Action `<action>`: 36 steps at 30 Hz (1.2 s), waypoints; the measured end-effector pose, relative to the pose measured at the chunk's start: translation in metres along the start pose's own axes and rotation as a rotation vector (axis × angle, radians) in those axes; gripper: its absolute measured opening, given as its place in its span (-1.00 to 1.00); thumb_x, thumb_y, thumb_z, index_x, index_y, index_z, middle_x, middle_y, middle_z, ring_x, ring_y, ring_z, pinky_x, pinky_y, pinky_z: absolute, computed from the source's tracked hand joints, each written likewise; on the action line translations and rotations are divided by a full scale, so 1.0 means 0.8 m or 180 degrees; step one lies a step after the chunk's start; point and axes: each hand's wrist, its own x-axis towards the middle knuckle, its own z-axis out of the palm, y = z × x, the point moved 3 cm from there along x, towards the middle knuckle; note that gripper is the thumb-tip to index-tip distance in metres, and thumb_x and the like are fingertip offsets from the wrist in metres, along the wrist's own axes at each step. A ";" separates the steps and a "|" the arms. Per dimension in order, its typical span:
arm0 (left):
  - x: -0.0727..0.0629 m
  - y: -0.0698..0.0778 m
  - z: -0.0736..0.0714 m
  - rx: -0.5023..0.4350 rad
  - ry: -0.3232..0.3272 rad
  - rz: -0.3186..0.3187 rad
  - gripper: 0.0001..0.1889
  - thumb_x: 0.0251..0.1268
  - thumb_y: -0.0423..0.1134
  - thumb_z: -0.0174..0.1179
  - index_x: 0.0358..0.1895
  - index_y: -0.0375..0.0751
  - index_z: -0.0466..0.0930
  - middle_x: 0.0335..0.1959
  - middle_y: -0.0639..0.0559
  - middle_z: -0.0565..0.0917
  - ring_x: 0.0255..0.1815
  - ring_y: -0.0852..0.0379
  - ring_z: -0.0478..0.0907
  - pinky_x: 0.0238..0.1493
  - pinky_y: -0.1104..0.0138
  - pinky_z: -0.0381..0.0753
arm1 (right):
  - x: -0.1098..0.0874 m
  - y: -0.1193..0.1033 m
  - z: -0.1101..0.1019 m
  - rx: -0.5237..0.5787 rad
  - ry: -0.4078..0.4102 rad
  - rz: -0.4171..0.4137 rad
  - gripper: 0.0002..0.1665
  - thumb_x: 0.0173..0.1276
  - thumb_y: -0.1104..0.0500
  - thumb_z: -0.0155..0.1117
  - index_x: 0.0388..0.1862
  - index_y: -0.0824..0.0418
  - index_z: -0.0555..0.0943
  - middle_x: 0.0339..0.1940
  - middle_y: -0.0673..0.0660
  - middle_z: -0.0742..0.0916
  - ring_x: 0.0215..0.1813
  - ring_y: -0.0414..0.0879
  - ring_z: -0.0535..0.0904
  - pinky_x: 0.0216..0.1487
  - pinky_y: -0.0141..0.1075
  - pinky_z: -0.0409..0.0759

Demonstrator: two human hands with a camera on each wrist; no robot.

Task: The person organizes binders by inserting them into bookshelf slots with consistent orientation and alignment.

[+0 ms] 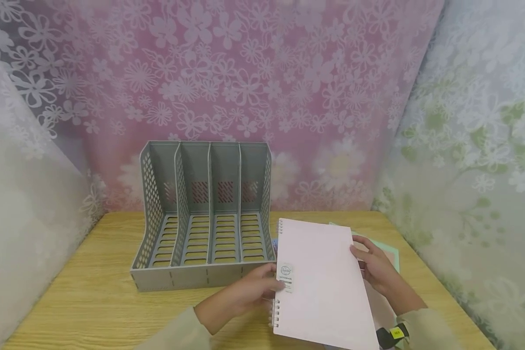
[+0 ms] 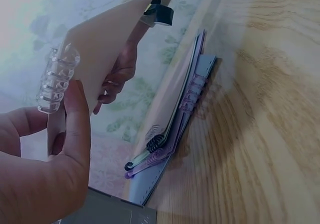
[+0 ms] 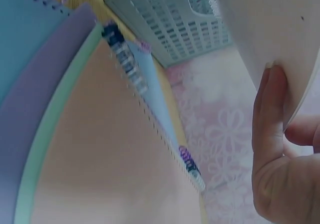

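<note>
A pale pink spiral notebook (image 1: 319, 277) is held up off the table between both hands, its clear coil on the left side. The left hand (image 1: 255, 289) pinches the coil edge, thumb on the cover near a small printed label (image 1: 286, 272). On the opposite edge, the right hand (image 1: 376, 267) grips with thumb on top and fingers beneath. Below lies a stack of spiral notebooks, seen in the right wrist view: a pink one (image 3: 115, 154) on top, then green (image 3: 50, 129), purple (image 3: 35, 94) and blue (image 3: 25, 39) ones.
A grey file rack (image 1: 192, 279) with several upright compartments stands left of the notebooks, on the wooden table (image 1: 83, 291). Floral cloth (image 1: 245, 73) hangs behind the table and at both sides. The right wrist wears a black band with a yellow tag (image 1: 395, 333).
</note>
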 end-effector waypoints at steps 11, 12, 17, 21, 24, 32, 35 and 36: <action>-0.034 -0.003 -0.029 -0.0257 -0.0187 0.0010 -0.55 0.35 -0.35 0.05 0.28 -0.30 0.28 -0.04 -0.15 0.68 -0.10 -0.05 0.68 -0.04 0.10 0.66 | -0.004 -0.009 0.036 0.0071 -0.0173 -0.0031 -0.35 0.57 0.07 -0.01 0.46 0.23 0.01 -0.31 -0.06 0.70 -0.34 -0.16 0.69 -0.37 -0.32 0.66; -0.037 -0.003 -0.032 -0.0272 -0.0216 0.0012 -0.55 0.36 -0.35 0.05 0.28 -0.30 0.28 -0.04 -0.15 0.67 -0.10 -0.05 0.68 -0.04 0.11 0.66 | -0.004 -0.009 0.040 0.0066 -0.0182 -0.0030 -0.35 0.57 0.06 -0.01 0.46 0.23 0.01 -0.30 -0.05 0.71 -0.33 -0.15 0.69 -0.36 -0.31 0.66; -0.052 -0.001 -0.044 -0.0259 -0.0326 0.0021 -0.56 0.38 -0.32 0.06 0.28 -0.31 0.27 -0.03 -0.16 0.68 -0.12 -0.02 0.69 -0.08 0.15 0.68 | -0.001 -0.008 0.059 0.0092 -0.0266 -0.0009 -0.34 0.56 0.07 0.00 0.46 0.21 -0.01 -0.27 -0.04 0.71 -0.30 -0.13 0.69 -0.31 -0.29 0.66; -0.060 -0.001 -0.051 -0.0255 -0.0322 0.0010 -0.51 0.39 -0.31 0.07 0.32 -0.32 0.23 -0.05 -0.13 0.69 -0.17 0.04 0.70 -0.12 0.19 0.69 | -0.002 -0.006 0.072 0.0086 -0.0261 0.0016 -0.35 0.56 0.09 -0.01 0.46 0.21 0.00 -0.26 -0.02 0.70 -0.31 -0.12 0.69 -0.32 -0.27 0.67; -0.066 -0.003 -0.054 -0.0276 -0.0260 0.0007 -0.43 0.38 -0.31 0.08 0.40 -0.34 0.15 -0.05 -0.14 0.69 -0.18 0.04 0.70 -0.13 0.17 0.70 | -0.002 -0.005 0.079 0.0092 -0.0269 0.0017 -0.36 0.56 0.10 -0.01 0.46 0.22 0.01 -0.25 -0.02 0.70 -0.32 -0.12 0.70 -0.34 -0.28 0.67; -0.078 -0.009 -0.060 -0.0278 -0.0278 0.0009 -0.38 0.41 -0.27 0.07 0.47 -0.26 0.13 -0.02 -0.22 0.68 -0.17 -0.01 0.71 -0.18 0.13 0.70 | -0.001 -0.003 0.100 0.0073 -0.0347 -0.0007 -0.36 0.56 0.08 0.00 0.47 0.19 0.03 -0.24 0.01 0.71 -0.31 -0.12 0.68 -0.34 -0.31 0.67; -0.082 -0.010 -0.064 -0.0258 -0.0231 0.0021 -0.41 0.42 -0.24 0.07 0.46 -0.25 0.16 -0.04 -0.20 0.69 -0.16 -0.01 0.70 -0.17 0.11 0.70 | 0.001 -0.002 0.110 0.0075 -0.0362 -0.0032 -0.37 0.56 0.08 0.00 0.46 0.19 0.05 -0.25 0.00 0.71 -0.32 -0.14 0.68 -0.37 -0.34 0.65; -0.084 -0.010 -0.066 -0.0261 -0.0222 0.0021 -0.42 0.43 -0.23 0.06 0.45 -0.26 0.16 -0.04 -0.19 0.69 -0.15 -0.02 0.70 -0.16 0.09 0.69 | 0.002 -0.001 0.113 0.0084 -0.0393 -0.0049 -0.37 0.56 0.07 0.01 0.46 0.19 0.04 -0.26 0.00 0.72 -0.32 -0.14 0.68 -0.38 -0.34 0.65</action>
